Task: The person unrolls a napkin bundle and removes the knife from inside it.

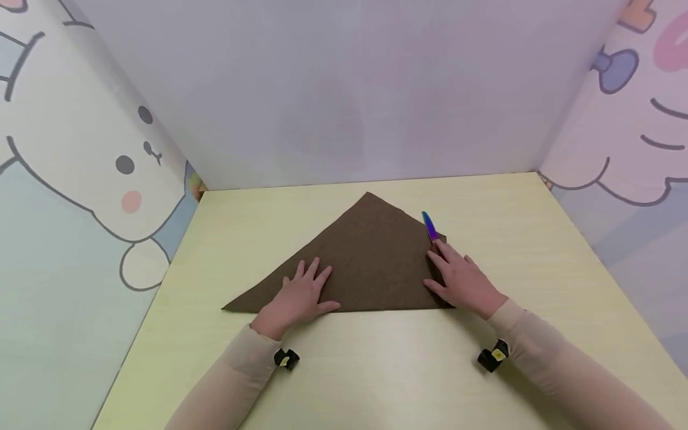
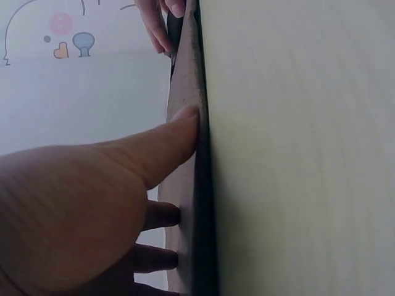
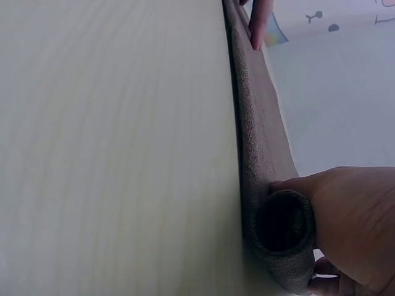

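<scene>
A brown cloth (image 1: 371, 257), folded to a triangle whose right end is rolled up, lies with its long edge toward me. My left hand (image 1: 298, 298) rests on its left part with fingers spread; in the left wrist view the thumb (image 2: 176, 132) touches the near edge. At the right end my right hand (image 1: 467, 280) holds the rolled part, and the right wrist view shows the hollow roll (image 3: 284, 228) against the hand. A shiny blue-purple knife-like piece of cutlery (image 1: 429, 226) sticks out past the roll's far end; its other end is hidden.
The pale wooden table (image 1: 376, 370) extends around the cloth. Behind it stands a plain light wall (image 1: 344, 95), with cartoon-printed panels (image 1: 80, 179) at both sides. Each wrist carries a small black camera (image 1: 491, 356).
</scene>
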`<state>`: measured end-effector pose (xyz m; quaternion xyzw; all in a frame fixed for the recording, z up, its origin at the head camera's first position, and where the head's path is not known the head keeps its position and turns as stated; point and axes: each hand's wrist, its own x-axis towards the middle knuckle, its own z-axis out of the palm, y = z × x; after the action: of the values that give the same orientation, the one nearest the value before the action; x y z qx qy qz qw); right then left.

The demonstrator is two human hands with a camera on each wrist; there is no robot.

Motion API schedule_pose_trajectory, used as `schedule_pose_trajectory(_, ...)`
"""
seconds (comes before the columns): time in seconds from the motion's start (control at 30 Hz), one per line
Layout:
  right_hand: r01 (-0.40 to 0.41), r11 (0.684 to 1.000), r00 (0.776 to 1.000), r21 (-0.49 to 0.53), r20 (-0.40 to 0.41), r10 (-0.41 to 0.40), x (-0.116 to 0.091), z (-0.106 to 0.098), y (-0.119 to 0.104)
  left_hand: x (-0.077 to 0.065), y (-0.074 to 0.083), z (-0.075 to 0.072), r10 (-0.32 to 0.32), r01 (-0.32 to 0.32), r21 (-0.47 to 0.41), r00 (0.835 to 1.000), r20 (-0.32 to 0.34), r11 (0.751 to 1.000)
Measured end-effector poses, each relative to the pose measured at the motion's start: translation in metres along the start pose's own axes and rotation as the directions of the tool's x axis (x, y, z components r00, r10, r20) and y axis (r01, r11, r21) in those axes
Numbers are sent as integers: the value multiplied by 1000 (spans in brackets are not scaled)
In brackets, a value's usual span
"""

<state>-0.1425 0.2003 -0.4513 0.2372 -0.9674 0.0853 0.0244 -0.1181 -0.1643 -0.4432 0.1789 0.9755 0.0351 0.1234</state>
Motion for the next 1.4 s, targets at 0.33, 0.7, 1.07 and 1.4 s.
schedule_pose_trajectory(0.33,-24,1000,1000,0,10,24,-6,2,4,1,-1,6,8,-8,-27,1000,2,1000)
schedule_pose_trajectory(0.7,-56,998,998,1,0,56,-11,-2,6,-1,0,4,8,-8,-34,1000,-4,999)
schedule_pose_trajectory(1.07,-40,999,997,18,-70,41,-8,-5,9,-1,-2,-1,11,-11,-46,1000,2,999)
schedule_pose_trajectory(1.4,-33,997,992,67,-118,41,-9,-4,12,1,-4,1,14,-13,-40,1000,9,999)
